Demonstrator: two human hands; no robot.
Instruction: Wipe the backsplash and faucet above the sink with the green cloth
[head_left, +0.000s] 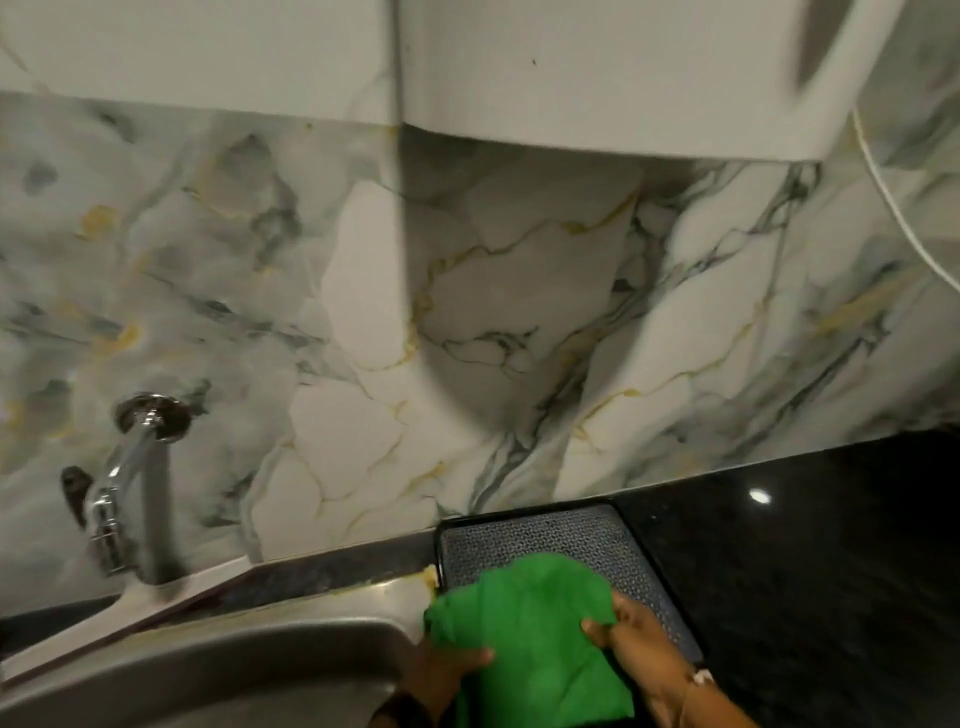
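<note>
1. Head view: both hands hold the green cloth (524, 639) low over the sink (218, 670) rim and the mat (550, 535) on the dark worktop (810, 571).
2. Left hand (441, 670) and right hand (639, 644) are closed on opposite edges.
3. Wiping seems not yet begun; the backsplash (467, 322) and faucet (135, 467) stand well apart from the cloth.
4. Next, the cloth likely needs lifting to the wall.

Green cloth (524, 639) bunched between left hand (441, 675) and right hand (639, 649), low beside sink (208, 670), under marble backsplash (467, 312).
</note>
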